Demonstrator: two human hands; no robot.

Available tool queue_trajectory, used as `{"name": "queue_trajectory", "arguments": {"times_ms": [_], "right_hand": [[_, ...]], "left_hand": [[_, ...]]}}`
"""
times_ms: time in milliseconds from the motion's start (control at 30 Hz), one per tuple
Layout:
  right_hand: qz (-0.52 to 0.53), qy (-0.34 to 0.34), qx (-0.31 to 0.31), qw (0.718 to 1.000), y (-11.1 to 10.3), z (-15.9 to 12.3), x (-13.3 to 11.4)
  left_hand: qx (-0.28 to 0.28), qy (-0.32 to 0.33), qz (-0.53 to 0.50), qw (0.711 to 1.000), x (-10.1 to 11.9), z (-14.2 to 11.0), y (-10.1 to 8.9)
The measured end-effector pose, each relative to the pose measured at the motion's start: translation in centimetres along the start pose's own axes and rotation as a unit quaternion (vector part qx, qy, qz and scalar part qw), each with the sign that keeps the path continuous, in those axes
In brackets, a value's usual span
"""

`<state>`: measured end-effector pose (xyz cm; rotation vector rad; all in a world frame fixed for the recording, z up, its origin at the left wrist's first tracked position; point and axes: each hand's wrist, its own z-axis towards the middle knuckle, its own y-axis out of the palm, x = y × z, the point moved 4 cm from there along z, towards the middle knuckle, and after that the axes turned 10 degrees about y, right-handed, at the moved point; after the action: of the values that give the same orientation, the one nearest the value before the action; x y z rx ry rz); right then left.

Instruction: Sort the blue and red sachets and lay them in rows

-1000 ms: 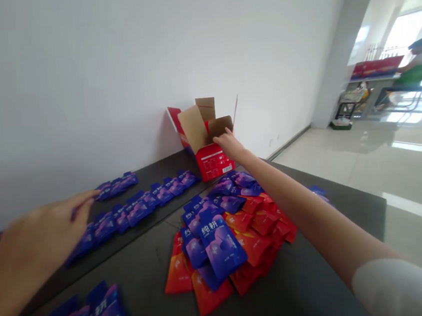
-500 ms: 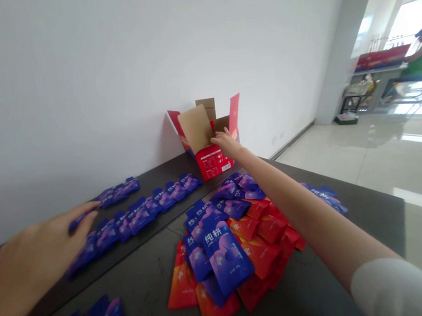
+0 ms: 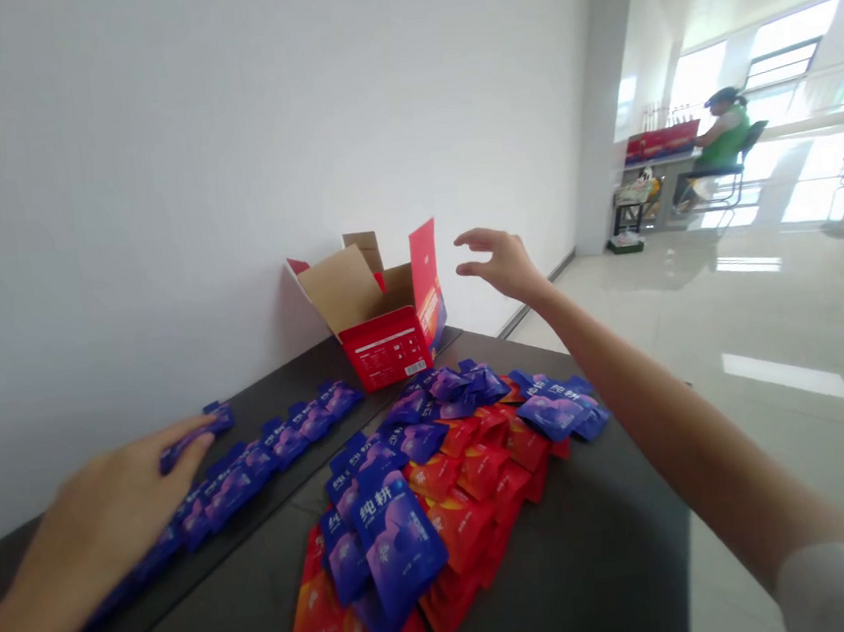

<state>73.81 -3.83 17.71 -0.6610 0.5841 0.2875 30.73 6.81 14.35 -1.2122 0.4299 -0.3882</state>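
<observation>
Left hand [image 3: 108, 520]: grip pressed down over a blue sachet [image 3: 188, 443], at the wall-side row of sachets [image 3: 257, 469] on the bench [image 3: 605, 558]. Right hand [image 3: 501, 265]: grip spread, empty, raised in the air just right of the open red carton [image 3: 384, 350] at the bench's far end. A heap of red and blue sachets [image 3: 443, 515] lies in front of the carton.

- The right hand [image 3: 501, 265] has left the red carton [image 3: 384, 345], now hanging in mid-air well apart, at the carton's 3 o'clock.
- Its fingers [image 3: 474, 238] have opened, touching nothing.
</observation>
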Motion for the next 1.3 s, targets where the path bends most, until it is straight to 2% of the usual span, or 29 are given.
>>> {"name": "queue_trajectory", "arguments": {"times_ms": [100, 200, 300, 433, 600, 700, 800, 867, 1000, 1133, 1233, 1300], "right_hand": [[0.045, 0.041, -0.061, 0.996, -1.4, -2.0, 2.4], [0.047, 0.096, -0.096, 0.99, -2.4, -4.9, 4.7], [0.04, 0.129, -0.145, 0.98, -3.1, -8.3, 6.1], [-0.007, 0.108, -0.232, 0.967, -3.5, -12.0, 6.0], [-0.05, 0.074, -0.276, 0.957, -3.2, -12.7, 5.3], [-0.076, 0.063, -0.272, 0.957, -2.6, -12.2, 5.3], [-0.095, 0.041, -0.311, 0.945, -1.6, -12.4, 5.1], [-0.106, 0.014, -0.349, 0.931, -0.7, -12.8, 4.5], [-0.118, -0.022, -0.354, 0.928, 1.5, -12.2, 3.3], [-0.149, -0.072, -0.332, 0.929, 5.3, -9.9, 2.5], [-0.22, -0.106, -0.349, 0.905, 8.8, -8.6, 2.3], [-0.253, -0.104, -0.371, 0.888, 10.6, -8.3, 2.3]], "left_hand": [[-0.034, 0.021, -0.011, 0.999, 5.1, 0.2, -0.8], [-0.044, 0.056, -0.073, 0.995, 9.0, 0.3, -0.6], [-0.036, 0.08, -0.139, 0.986, 12.0, -0.2, 0.1], [-0.048, 0.144, -0.182, 0.972, 14.9, -2.6, 1.2], [-0.057, 0.201, -0.112, 0.972, 18.4, -6.5, 2.3], [-0.111, 0.23, -0.063, 0.965, 21.2, -7.9, 2.9], [-0.184, 0.246, -0.048, 0.95, 23.5, -8.5, 3.5], [-0.204, 0.265, -0.048, 0.941, 24.6, -8.6, 3.8], [-0.18, 0.291, -0.043, 0.939, 25.1, -8.0, 4.3], [-0.166, 0.298, -0.042, 0.939, 25.1, -7.5, 4.6], [-0.171, 0.289, -0.03, 0.941, 25.2, -7.4, 4.6], [-0.187, 0.285, -0.031, 0.94, 25.2, -7.5, 4.6]]}}
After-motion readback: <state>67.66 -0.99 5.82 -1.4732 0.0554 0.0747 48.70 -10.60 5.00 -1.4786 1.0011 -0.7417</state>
